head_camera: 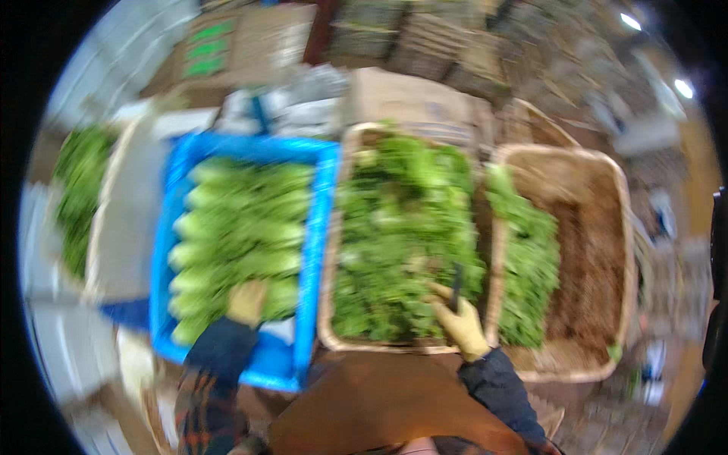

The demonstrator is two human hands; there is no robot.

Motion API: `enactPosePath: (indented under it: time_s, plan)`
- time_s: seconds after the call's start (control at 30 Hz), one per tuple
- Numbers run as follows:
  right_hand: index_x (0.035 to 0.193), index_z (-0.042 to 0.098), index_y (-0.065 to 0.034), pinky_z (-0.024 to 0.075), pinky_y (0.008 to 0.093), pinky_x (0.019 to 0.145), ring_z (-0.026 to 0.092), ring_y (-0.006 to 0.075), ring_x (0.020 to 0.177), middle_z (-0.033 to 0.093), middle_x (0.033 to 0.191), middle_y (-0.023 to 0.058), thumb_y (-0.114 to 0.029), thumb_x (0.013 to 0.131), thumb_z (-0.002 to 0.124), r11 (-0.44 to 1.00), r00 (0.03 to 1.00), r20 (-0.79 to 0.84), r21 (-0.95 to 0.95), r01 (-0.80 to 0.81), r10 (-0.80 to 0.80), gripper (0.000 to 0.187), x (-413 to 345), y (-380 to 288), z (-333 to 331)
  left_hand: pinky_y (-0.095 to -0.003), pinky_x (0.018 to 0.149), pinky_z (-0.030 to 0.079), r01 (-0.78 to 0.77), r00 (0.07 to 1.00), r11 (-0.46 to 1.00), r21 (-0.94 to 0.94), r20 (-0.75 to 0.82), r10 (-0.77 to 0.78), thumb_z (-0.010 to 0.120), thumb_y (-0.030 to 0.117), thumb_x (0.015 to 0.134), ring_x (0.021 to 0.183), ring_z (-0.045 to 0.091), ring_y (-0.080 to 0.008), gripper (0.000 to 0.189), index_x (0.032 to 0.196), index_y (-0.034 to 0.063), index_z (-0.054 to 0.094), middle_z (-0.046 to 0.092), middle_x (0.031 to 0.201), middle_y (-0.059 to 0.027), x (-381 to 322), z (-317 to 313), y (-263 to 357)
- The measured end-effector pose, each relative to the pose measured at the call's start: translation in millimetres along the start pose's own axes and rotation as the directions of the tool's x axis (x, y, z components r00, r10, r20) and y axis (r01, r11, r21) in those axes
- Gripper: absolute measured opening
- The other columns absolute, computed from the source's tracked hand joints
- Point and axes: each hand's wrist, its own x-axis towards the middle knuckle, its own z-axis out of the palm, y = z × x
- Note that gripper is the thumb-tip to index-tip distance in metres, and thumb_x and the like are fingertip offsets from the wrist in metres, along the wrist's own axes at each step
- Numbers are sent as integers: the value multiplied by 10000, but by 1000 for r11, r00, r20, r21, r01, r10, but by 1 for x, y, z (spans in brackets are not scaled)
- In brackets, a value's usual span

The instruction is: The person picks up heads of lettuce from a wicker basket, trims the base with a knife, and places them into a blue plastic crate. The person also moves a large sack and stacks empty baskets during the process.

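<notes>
My left hand (248, 302), in a pale yellow glove, rests on the near heads of leafy greens (244, 227) in a blue plastic crate (327, 187). These heads lie in rows, pale ends to the left. Its fingers are blurred among the leaves, so a grip cannot be made out. My right hand (463, 327), gloved alike, is at the near right of a basket (329, 307) of loose leafy greens (404, 250). It holds a dark, narrow tool (456, 284), perhaps a knife, pointing away from me. Motion blurs the whole view.
A brown-lined basket (623, 256) on the right holds greens (526, 278) along its left side. More greens (85, 199) lie in a container at far left. Behind stand a cardboard box (409, 96), plastic bags (310, 102) and stacked crates (364, 34). A brown apron (392, 398) covers my front.
</notes>
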Motion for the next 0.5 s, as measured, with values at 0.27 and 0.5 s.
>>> enactPosePath:
  time_s: [0.27,0.5]
  plan:
    - [1390,626,-54,546,312,900,673,182,1033,702,1256,117,-243,952,747,999,862,-508,30,31,-12,491,26,51,-267,-688,1221,128,182,798,946,268,521,-302,881,637,583,1473,417,-308,1288,1613,125,302,431,1606,-124,29,-114,52]
    - [1475,546,-151,497,417,1046,607,330,1268,636,1390,166,-273,867,770,578,831,-490,-769,-271,-262,659,206,81,-488,-509,1021,464,-56,980,937,-343,-199,-14,781,130,747,1156,615,-411,620,1334,49,602,664,1217,-211,154,-171,270]
